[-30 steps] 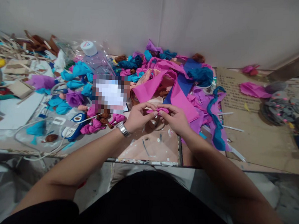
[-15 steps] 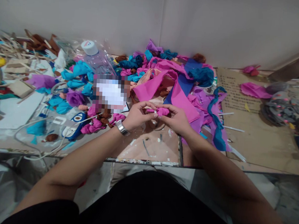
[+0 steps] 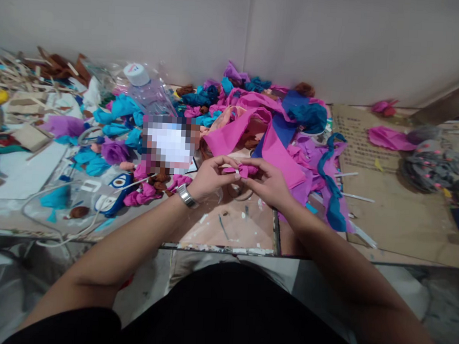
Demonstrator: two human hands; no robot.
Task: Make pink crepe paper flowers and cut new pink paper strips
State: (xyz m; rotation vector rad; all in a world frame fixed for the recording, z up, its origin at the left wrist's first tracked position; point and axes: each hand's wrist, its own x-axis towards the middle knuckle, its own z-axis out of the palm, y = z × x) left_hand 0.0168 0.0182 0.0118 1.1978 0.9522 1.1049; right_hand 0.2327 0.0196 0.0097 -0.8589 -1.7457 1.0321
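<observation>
My left hand (image 3: 210, 178) and my right hand (image 3: 267, 182) meet over the table's near middle, both pinched on a small pink paper piece (image 3: 245, 170) rolled into a bud. A silver watch (image 3: 184, 196) sits on my left wrist. Right behind my hands lies a heap of pink, purple and blue paper strips (image 3: 268, 130). A small ring shape (image 3: 240, 192) lies on the table just under my hands.
Finished paper buds in turquoise, purple and magenta (image 3: 115, 150) lie to the left beside a clear plastic bottle (image 3: 143, 88). Wooden sticks (image 3: 23, 74) clutter the far left. Cardboard (image 3: 389, 201) covers the right, with a grey bundle (image 3: 432, 164). A white cable (image 3: 57, 224) loops near the front edge.
My fingers have shifted slightly on the pink paper piece, working it between both hands; the hands stay in the same place.
</observation>
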